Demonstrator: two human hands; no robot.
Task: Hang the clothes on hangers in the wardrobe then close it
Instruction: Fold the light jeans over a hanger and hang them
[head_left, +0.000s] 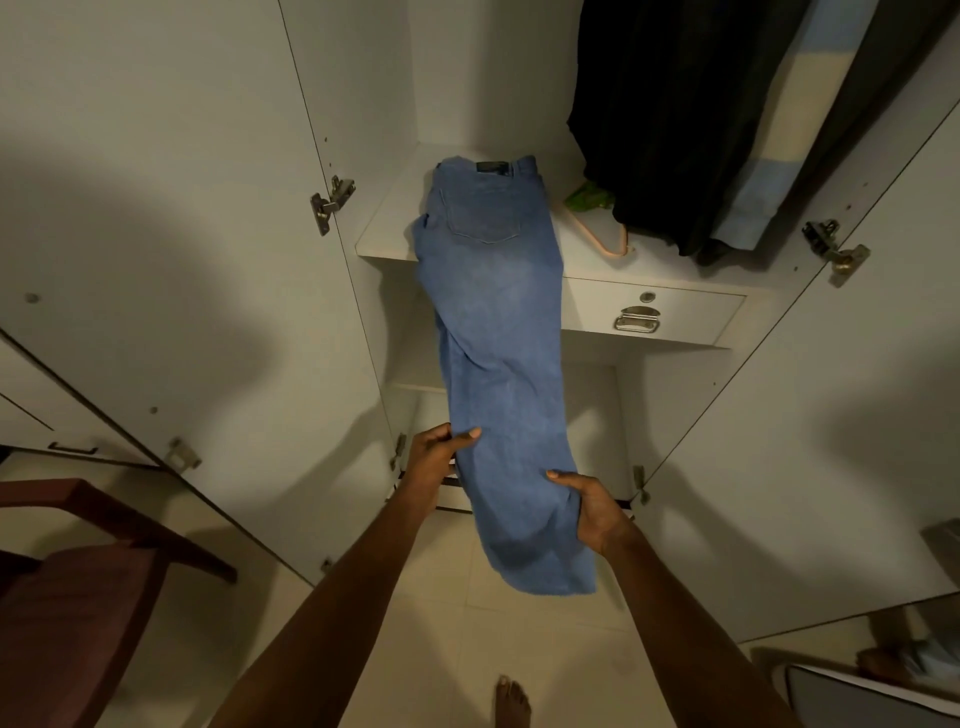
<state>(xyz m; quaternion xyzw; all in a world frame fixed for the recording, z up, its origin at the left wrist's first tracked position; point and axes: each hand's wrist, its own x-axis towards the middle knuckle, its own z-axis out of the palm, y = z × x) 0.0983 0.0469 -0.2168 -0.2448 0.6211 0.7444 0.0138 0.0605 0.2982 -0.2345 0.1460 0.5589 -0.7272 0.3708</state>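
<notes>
Wardrobe (519, 104) stands with both doors swung wide. Above and right of the shelf (384, 228), dark clothes (665, 130) and a striped one already hang from something out of frame, so part of the job looks done. Jeans (498, 332) not yet hung: waistband end lies flat on the shelf, legs drape off its front edge and down toward the person.

Left hand (434, 462) grips the left edge of the jeans legs, below the shelf, thumb on top of the cloth. Right hand (592, 506) grips the right edge, lower still and nearer the hem, fingers curled into the fabric. Both hands hold denim only; neither holds a hanger.

A pale hanger (605, 228) lies on the shelf just right of the jeans (partly tucked under the dark clothes, with something green beside it, too small to identify). It appears untouched.

Judgement: middle of the task. Left to do: get the jeans onto a hanger, hang them, shut both doors.

Drawer (649, 312) under the shelf, right of the jeans, is closed.
</notes>
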